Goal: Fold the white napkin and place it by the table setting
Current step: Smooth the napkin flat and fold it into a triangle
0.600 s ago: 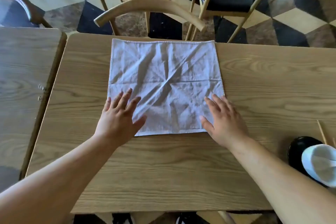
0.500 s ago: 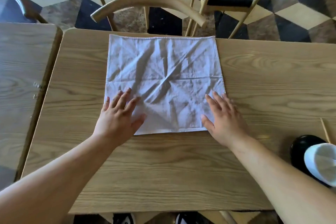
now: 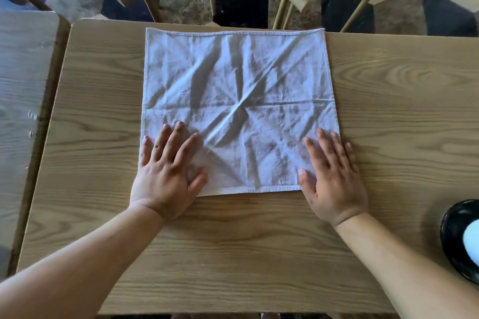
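Head view: both hands, left hand [image 3: 166, 179] and right hand [image 3: 333, 176], stay flat and open on the napkin [image 3: 238, 101]'s near corners; smoothing continues, no fold begun.

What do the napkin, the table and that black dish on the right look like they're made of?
Napkin: woven cloth, likely cotton, matte; soft creases and a stitched hem. Table: light wood or wood-look laminate, satin; printed-looking grain leaves it open. Dish: glossy black, probably glazed ceramic or plastic; bright reflections.

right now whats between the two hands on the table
In the head view, only the white napkin's creased near edge lies between the left hand and right hand.
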`<state>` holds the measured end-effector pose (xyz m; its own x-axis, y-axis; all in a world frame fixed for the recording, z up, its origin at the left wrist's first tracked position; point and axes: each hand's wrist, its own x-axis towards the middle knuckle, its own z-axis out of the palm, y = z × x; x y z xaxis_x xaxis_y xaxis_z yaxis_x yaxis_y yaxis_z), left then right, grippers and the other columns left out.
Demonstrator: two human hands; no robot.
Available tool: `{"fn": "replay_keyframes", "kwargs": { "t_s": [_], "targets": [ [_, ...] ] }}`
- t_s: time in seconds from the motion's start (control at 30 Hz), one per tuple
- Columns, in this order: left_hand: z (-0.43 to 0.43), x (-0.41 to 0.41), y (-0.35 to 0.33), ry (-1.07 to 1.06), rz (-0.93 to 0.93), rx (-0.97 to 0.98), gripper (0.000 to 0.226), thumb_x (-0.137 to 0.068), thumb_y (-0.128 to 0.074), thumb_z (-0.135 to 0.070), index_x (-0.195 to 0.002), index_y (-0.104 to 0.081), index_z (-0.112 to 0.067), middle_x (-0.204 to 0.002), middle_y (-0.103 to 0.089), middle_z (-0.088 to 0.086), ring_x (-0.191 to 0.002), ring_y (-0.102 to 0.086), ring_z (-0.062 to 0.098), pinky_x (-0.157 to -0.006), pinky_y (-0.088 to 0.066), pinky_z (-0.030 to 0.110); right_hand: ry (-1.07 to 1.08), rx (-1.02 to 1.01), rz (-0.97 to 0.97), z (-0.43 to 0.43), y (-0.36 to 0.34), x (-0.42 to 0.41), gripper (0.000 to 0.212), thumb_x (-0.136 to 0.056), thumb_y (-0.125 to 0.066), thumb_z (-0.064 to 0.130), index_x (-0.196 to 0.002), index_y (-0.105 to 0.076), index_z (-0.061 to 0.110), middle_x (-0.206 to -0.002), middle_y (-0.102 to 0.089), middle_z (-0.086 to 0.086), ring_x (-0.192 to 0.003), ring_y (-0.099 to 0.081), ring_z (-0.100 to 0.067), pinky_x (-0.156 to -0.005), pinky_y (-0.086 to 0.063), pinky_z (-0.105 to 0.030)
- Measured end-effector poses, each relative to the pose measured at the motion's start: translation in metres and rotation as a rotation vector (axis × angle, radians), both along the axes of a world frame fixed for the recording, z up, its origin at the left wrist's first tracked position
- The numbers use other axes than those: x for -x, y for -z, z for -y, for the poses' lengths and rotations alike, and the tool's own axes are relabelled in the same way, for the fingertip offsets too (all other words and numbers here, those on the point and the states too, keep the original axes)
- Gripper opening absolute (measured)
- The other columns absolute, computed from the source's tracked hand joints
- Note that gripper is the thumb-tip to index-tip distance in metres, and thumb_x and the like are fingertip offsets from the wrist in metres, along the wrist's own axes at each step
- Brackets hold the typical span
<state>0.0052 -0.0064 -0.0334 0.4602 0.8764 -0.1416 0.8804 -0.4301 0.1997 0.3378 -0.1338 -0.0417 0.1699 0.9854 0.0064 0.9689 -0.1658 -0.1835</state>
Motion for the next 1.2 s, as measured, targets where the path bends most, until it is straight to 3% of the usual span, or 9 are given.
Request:
{"fn": "replay_keyframes", "kwargs": {
  "t_s": [0.57, 0.8, 0.9, 1.03, 1.2],
  "targets": [
    [-0.002, -0.001, 0.000, -0.003, -0.017, 0.039, 0.078, -0.093, -0.042, -0.068, -0.163, -0.031, -0.034, -0.178, -0.009, 0.004, -0.164, 0.001, 0.027, -0.130, -0.002, 0.060, 0.010, -0.003, 0.004, 0.000, 0.001, -0.001, 0.067, -0.097, -0.043, 0.042, -0.159, -0.042, 0.015, -0.171, -0.029, -0.015, -0.160, -0.020, -0.036, -0.127, -0.018, -0.060],
    [0.003, 0.001, -0.002, 0.015, 0.013, -0.002, 0.076, -0.094, -0.040, -0.066, -0.163, -0.028, -0.035, -0.177, -0.013, 0.007, -0.164, -0.005, 0.030, -0.130, -0.002, 0.060, -0.006, 0.024, 0.025, 0.005, 0.006, -0.003, 0.068, -0.100, -0.038, 0.044, -0.162, -0.036, 0.016, -0.172, -0.025, -0.014, -0.160, -0.019, -0.037, -0.128, -0.017, -0.060],
    [0.002, 0.002, 0.000, 0.028, 0.003, 0.008, 0.076, -0.097, -0.035, -0.067, -0.165, -0.020, -0.037, -0.178, -0.007, 0.004, -0.164, 0.000, 0.027, -0.130, 0.002, 0.057, -0.012, 0.113, 0.043, 0.009, 0.005, -0.003, 0.070, -0.103, -0.029, 0.049, -0.166, -0.023, 0.019, -0.175, -0.014, -0.013, -0.162, -0.011, -0.035, -0.128, -0.012, -0.061],
    [0.014, 0.013, 0.000, 0.053, -0.042, 0.034, 0.079, -0.099, -0.026, -0.072, -0.168, -0.008, -0.039, -0.178, 0.005, -0.003, -0.163, 0.012, 0.019, -0.131, 0.009, 0.052, 0.030, 0.290, 0.030, 0.032, -0.001, 0.006, 0.074, -0.101, -0.010, 0.058, -0.166, 0.005, 0.027, -0.175, 0.016, -0.004, -0.161, 0.018, -0.026, -0.129, 0.008, -0.054],
    [0.057, 0.032, -0.002, 0.073, -0.034, 0.021, 0.079, -0.098, -0.029, -0.071, -0.168, -0.012, -0.038, -0.178, 0.001, -0.003, -0.163, 0.010, 0.018, -0.131, 0.007, 0.051, 0.037, 0.387, 0.004, 0.083, -0.007, 0.027, 0.072, -0.101, 0.000, 0.061, -0.161, 0.025, 0.031, -0.168, 0.037, 0.001, -0.155, 0.035, -0.020, -0.128, 0.013, -0.054]
  ]
}}
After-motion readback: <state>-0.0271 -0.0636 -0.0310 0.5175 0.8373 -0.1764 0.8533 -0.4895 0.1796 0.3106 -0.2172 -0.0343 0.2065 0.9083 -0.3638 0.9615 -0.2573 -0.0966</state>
